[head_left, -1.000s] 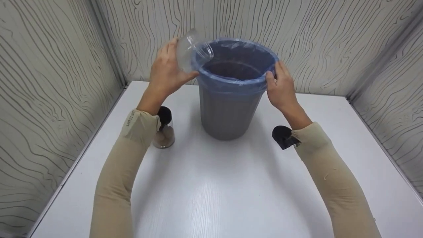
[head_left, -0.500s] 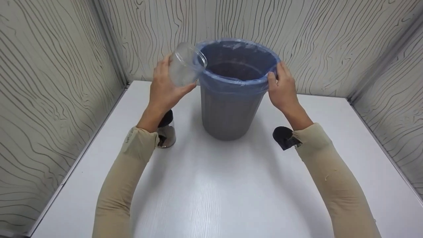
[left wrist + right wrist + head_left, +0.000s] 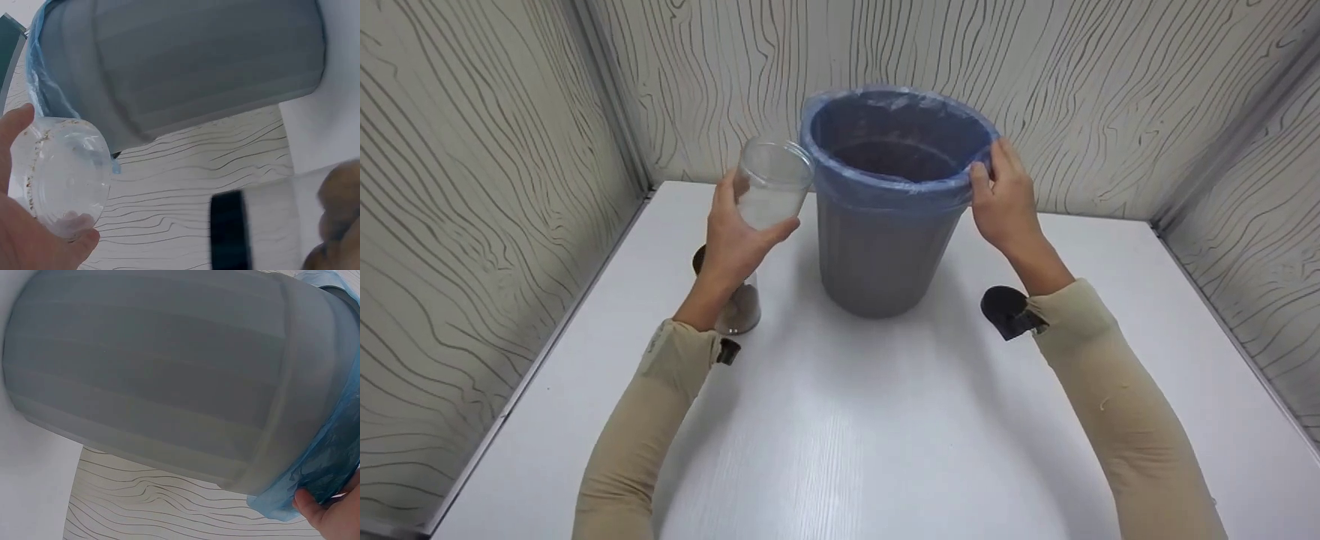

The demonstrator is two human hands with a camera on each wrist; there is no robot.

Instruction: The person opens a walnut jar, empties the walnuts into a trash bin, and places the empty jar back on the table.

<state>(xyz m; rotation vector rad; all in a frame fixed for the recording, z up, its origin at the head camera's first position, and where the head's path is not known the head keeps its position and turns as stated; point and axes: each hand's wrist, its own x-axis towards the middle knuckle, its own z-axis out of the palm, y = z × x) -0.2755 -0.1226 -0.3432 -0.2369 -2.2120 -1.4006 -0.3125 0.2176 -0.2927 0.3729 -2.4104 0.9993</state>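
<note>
A person stands at a white table (image 3: 885, 420) boxed in on three sides by wood-grain panels (image 3: 472, 187), which meet the tabletop along its left, far and right edges.

Farthest left, near the table's left edge, a second jar (image 3: 739, 307) with brown contents stands on the surface, mostly hidden behind the left wrist. Above it the left hand (image 3: 735, 240) grips a clear plastic jar (image 3: 769, 184), fingers and thumb curled round its lower body. The jar is held nearly upright in the air, mouth up, just beside the left rim of the bin and apart from it. The left wrist view looks at the jar's base (image 3: 59, 177), which shows fine brown specks clinging inside, with the thumb (image 3: 14, 126) along one side.

In the middle, toward the far edge, a grey waste bin (image 3: 877, 255) stands upright, lined with a blue bag (image 3: 885, 187) folded down over its rim. The interior looks dark; what lies in it cannot be told.

To the right, the right hand (image 3: 1005, 202) grasps the bin's rim, fingers curled over the bag's folded edge. The right wrist view shows a fingertip (image 3: 306, 503) pressed against the blue film (image 3: 332, 455) where it hangs below the rim.

Bare tabletop stretches wide in front of the bin, between the two beige sleeves (image 3: 652, 420), and to the right of the right arm as far as the table's edge.
</note>
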